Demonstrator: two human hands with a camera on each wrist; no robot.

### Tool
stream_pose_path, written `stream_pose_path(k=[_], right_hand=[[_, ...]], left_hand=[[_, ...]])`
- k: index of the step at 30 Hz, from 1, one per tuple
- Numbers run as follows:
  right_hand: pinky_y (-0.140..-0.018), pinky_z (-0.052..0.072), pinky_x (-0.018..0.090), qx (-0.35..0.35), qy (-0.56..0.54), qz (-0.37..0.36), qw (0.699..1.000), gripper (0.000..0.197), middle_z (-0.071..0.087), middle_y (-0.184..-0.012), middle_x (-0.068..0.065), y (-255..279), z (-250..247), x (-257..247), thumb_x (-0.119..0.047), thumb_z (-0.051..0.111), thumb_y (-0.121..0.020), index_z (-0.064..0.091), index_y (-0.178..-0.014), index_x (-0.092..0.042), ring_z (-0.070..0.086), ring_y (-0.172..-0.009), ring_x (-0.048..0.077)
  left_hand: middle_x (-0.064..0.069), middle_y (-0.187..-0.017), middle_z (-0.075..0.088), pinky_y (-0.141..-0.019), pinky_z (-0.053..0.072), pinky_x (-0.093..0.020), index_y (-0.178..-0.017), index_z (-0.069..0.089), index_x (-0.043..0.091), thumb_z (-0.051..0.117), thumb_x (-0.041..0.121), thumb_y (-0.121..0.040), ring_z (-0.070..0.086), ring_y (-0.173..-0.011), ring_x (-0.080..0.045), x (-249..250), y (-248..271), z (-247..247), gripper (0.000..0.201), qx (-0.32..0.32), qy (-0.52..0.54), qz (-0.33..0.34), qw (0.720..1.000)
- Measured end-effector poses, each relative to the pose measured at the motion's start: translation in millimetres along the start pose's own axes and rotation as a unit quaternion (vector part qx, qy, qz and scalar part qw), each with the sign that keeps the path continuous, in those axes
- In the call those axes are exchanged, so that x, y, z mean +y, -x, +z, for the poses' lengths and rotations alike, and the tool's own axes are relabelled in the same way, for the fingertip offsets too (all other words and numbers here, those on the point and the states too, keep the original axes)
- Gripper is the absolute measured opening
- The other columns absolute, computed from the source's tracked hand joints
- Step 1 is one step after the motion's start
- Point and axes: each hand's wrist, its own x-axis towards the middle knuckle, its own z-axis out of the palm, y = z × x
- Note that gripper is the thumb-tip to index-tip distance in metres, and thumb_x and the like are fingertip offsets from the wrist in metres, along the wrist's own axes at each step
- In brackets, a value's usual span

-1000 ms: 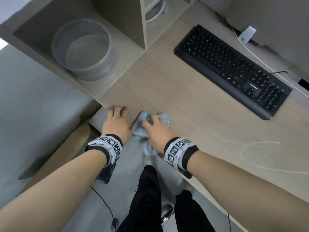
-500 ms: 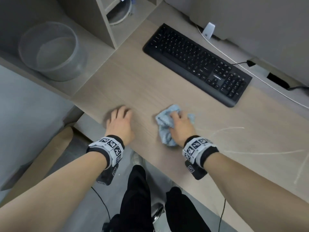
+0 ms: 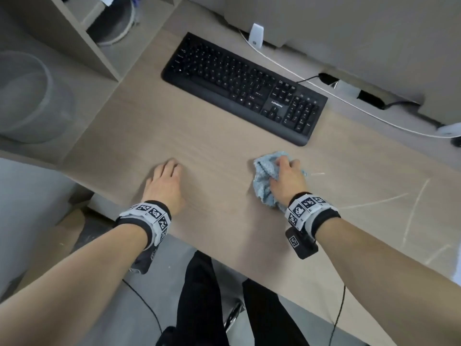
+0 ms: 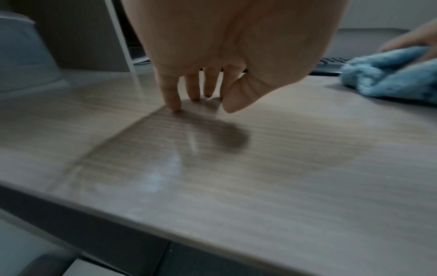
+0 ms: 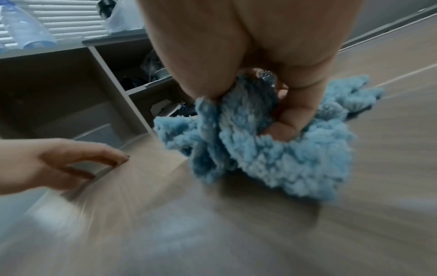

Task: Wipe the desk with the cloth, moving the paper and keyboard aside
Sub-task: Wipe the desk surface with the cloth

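Observation:
A crumpled light-blue cloth [image 3: 264, 176] [image 5: 272, 149] [image 4: 387, 78] lies on the wooden desk [image 3: 212, 151], and my right hand [image 3: 287, 178] [image 5: 281, 104] grips it and presses it down near the desk's front middle. My left hand [image 3: 166, 181] [image 4: 201, 89] rests on the desk to the left with straight fingers, its fingertips touching the surface, holding nothing. The black keyboard [image 3: 245, 88] lies slantwise at the back of the desk, beyond both hands. No paper shows in any view.
A shelf unit [image 3: 82, 38] with an upright divider stands at the back left, with a grey round bin [image 3: 27, 98] beside it. A white cable [image 3: 349, 103] runs behind the keyboard. Pale streaks [image 3: 409, 211] mark the desk's right side. My legs are below the front edge.
My right hand has slid the cloth rightward along the desk, away from the left hand. The left hand has stayed resting near the left front corner.

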Motion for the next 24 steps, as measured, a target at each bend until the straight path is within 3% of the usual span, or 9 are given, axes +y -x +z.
stream_pose_path(k=[3,7,10,14,18,20,22,24], right_hand=[[-0.092,0.049,0.044,0.017,-0.018,-0.014,1.0,0.049,0.036,-0.129,0.014,-20.3,11.7,-34.6,-0.005,0.057,-0.089,0.042,-0.133,-0.019,0.055,-0.101,0.036],[-0.09,0.049,0.044,-0.002,0.004,-0.09,0.996,0.059,0.035,-0.129,0.013,-25.6,35.1,-72.1,-0.005,0.053,-0.09,0.038,-0.143,-0.025,0.047,-0.104,0.033],[-0.086,0.051,0.043,0.012,0.0,-0.06,0.998,0.056,0.034,-0.123,0.008,-28.0,24.0,-49.8,-0.005,0.052,-0.09,0.041,-0.142,-0.023,0.048,-0.101,0.029],[-0.09,0.049,0.043,0.06,0.018,0.027,0.998,0.039,0.032,-0.129,0.013,-37.0,-0.8,-40.1,0.001,0.052,-0.086,0.051,-0.123,-0.011,0.047,-0.105,0.034],[-0.101,0.042,0.047,-0.003,0.064,-0.036,0.997,0.062,0.02,-0.151,0.01,-30.2,15.6,-81.4,-0.001,0.054,-0.087,0.038,-0.144,-0.018,0.027,-0.131,0.038],[-0.103,0.041,0.047,-0.017,0.086,-0.085,0.993,0.068,0.02,-0.154,0.007,-23.2,26.5,-81.5,0.0,0.055,-0.086,0.035,-0.148,-0.021,0.025,-0.133,0.037],[-0.102,0.043,0.048,-0.004,0.096,-0.077,0.992,0.071,0.022,-0.156,0.004,-15.6,25.2,-59.5,-0.001,0.055,-0.085,0.035,-0.149,-0.024,0.027,-0.132,0.034],[-0.101,0.044,0.048,0.016,0.1,-0.015,0.995,0.069,0.023,-0.156,0.001,-4.2,14.9,-24.4,-0.003,0.054,-0.086,0.035,-0.149,-0.025,0.027,-0.132,0.033]], left_hand=[[-0.001,-0.152,0.028,-0.104,0.04,-0.046,-0.135,0.039,0.016,0.051,0.005,-0.072,0.024,-0.138,-0.027,-1.1,-8.0,-2.9,0.065,-0.009,-0.009,0.01,1.0],[-0.004,-0.145,0.035,-0.104,0.04,-0.042,-0.134,0.04,0.012,0.051,0.009,-0.073,0.029,-0.132,-0.03,-6.1,-18.4,-7.4,0.062,-0.04,-0.034,0.028,0.998],[-0.006,-0.141,0.037,-0.104,0.039,-0.039,-0.135,0.04,0.012,0.051,0.012,-0.077,0.032,-0.129,-0.03,-4.3,-23.8,-14.0,0.059,-0.064,-0.042,0.029,0.997],[-0.008,-0.138,0.039,-0.096,0.044,-0.041,-0.131,0.043,0.013,0.05,0.013,-0.079,0.034,-0.126,-0.03,-7.4,-35.8,-25.5,0.053,-0.038,-0.039,0.054,0.997],[-0.007,-0.154,0.025,-0.105,0.039,-0.046,-0.137,0.039,0.011,0.049,0.011,-0.08,0.025,-0.137,-0.031,-11.3,-48.5,-26.2,0.058,-0.03,-0.022,0.108,0.993],[-0.008,-0.156,0.024,-0.106,0.038,-0.048,-0.138,0.039,0.011,0.051,0.013,-0.081,0.023,-0.139,-0.031,-9.2,-50.8,-25.9,0.059,-0.036,-0.028,0.137,0.99],[-0.006,-0.156,0.024,-0.106,0.038,-0.049,-0.138,0.039,0.012,0.051,0.016,-0.081,0.022,-0.139,-0.03,-3.4,-53.2,-26.3,0.058,-0.036,-0.037,0.164,0.985],[-0.004,-0.156,0.022,-0.106,0.038,-0.049,-0.138,0.039,0.015,0.051,0.018,-0.082,0.02,-0.14,-0.027,7.9,-56.0,-28.2,0.057,-0.036,-0.045,0.188,0.981]])
